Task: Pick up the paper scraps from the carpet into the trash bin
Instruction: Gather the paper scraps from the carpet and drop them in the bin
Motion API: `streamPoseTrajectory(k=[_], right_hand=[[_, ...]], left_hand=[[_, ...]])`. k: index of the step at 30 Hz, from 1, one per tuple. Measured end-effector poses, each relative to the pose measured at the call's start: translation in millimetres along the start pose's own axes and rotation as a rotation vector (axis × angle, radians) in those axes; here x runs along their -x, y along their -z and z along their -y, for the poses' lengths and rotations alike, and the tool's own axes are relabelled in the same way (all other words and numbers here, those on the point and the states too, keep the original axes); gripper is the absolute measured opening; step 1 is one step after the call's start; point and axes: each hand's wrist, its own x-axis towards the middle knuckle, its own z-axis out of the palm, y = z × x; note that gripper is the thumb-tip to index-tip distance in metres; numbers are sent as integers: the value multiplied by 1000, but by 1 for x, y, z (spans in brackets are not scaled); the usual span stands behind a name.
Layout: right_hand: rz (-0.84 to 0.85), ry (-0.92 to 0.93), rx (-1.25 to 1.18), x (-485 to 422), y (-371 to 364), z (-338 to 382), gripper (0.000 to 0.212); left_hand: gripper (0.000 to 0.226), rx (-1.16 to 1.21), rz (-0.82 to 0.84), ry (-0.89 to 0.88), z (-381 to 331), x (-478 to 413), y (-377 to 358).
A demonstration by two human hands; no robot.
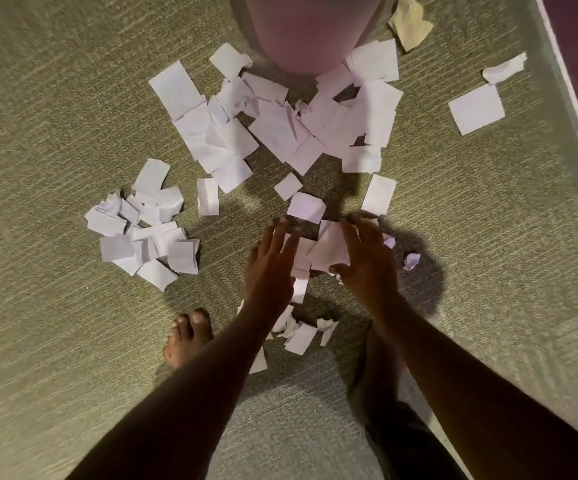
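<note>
White paper scraps lie scattered on the olive carpet (55, 133). A large pile (280, 126) spreads in front of the pink trash bin (308, 32) at the top centre. A smaller pile (145, 226) lies to the left, and a few scraps (301, 336) lie near my bare foot. Both hands reach down to a small bunch of scraps (327, 249) in the middle. My left hand (270, 268) rests against its left side with fingers spread. My right hand (367, 261) curls over its right side, thumb under a scrap.
A crumpled yellowish paper (410, 24) lies right of the bin. A single white square (476, 109) and a crumpled scrap (504, 68) lie near the carpet's right edge (571, 109). My bare foot (187, 337) stands at lower left.
</note>
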Motion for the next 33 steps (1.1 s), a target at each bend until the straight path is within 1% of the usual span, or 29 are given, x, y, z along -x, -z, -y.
streamPoseTrajectory(k=[2,4,9,12,14,16,18,21,24,28,31,33], right_hand=[[24,2,30,-4,-3,4,100],[11,-7,56,-6,-5,6,96],[-25,54,77,-8,-7,6,89],[-9,93,118,-9,-9,6,85],[-15,82,129,-10,-10,6,79],[-25,59,140,-10,-10,7,74],[-28,57,132,-11,-10,8,83],[-17,68,118,-11,-10,11,105],[-5,64,154,-14,-11,12,112],[-12,72,167,-19,-14,15,100],[-21,80,174,-23,-13,15,88],[-30,88,175,-23,-13,14,84]], left_hand=[[105,-14,15,-3,4,-1,-6],[108,-28,24,-2,8,-3,-11],[99,-77,-23,25,8,-6,-12],[100,-116,-20,31,7,-9,-10],[100,-117,-7,39,8,-10,-10],[94,-119,-1,49,8,-11,-9],[86,-127,-1,58,8,-13,-8],[85,-126,6,52,9,-16,-7],[83,-126,2,54,8,-19,-6],[79,-100,7,48,10,-21,-7],[76,-94,40,43,11,-24,-8],[71,-79,62,36,13,-23,-10]])
